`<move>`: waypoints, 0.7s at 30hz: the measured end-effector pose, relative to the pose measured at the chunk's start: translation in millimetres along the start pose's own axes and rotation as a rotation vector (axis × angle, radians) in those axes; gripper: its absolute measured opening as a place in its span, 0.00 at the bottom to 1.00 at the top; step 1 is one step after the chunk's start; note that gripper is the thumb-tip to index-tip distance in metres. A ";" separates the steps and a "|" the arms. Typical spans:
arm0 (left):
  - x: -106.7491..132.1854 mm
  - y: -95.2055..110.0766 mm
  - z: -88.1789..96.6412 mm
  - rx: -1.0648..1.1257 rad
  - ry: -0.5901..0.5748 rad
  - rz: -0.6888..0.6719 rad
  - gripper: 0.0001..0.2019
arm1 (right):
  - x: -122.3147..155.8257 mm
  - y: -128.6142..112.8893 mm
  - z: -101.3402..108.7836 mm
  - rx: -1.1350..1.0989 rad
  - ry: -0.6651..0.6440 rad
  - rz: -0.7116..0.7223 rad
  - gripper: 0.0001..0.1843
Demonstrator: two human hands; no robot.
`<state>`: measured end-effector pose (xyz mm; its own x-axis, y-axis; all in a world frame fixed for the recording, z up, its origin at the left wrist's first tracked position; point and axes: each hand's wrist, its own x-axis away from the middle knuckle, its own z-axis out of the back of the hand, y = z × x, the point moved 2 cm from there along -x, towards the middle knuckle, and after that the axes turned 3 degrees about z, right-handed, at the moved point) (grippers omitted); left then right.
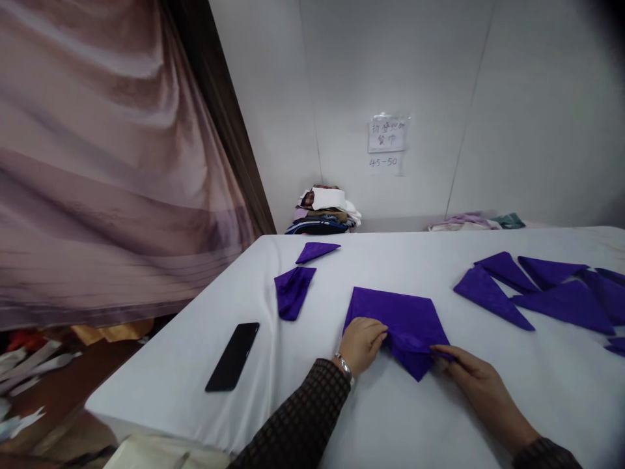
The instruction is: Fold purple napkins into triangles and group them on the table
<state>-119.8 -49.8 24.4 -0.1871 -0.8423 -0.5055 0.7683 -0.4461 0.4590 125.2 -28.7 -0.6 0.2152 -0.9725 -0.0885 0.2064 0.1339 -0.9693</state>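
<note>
purple cloth, partly folded, lies on a white-covered table, its near edge caught between two bare hands. the left hand pinches that edge between thumb and fingers, while the right hand grips the cloth by its right side; a pointed flap shows between them. a folding step appears to be in hand, and the next move seems to call for an even hold at both ends so the layers line up. to the left are two smaller purple pieces and a black phone; to the right, a loose cluster of purple triangles. no container can be made out for certain: the fabric pile at the far edge is simply stacked, near paper signs on the wall.
</note>
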 end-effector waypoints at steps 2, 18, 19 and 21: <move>-0.1 1.1 -0.9 -0.006 -0.016 -0.010 0.12 | 0.2 0.1 -1.0 -0.006 0.015 -0.030 0.17; 12.7 38.6 -21.9 -0.064 -0.208 -0.019 0.13 | 8.6 -3.1 -6.4 0.127 -0.178 0.164 0.18; 12.1 34.0 -21.6 -0.072 -0.205 0.016 0.11 | 8.6 -4.0 -5.8 0.114 -0.155 0.162 0.18; 10.4 24.2 -19.3 -0.077 -0.179 0.079 0.11 | 7.9 -5.0 -3.8 0.078 -0.094 0.143 0.18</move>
<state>-91.4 -63.5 16.2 -0.2249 -0.9170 -0.3295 0.8282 -0.3580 0.4311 122.2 -37.8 2.7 0.3351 -0.9209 -0.1991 0.2399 0.2878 -0.9272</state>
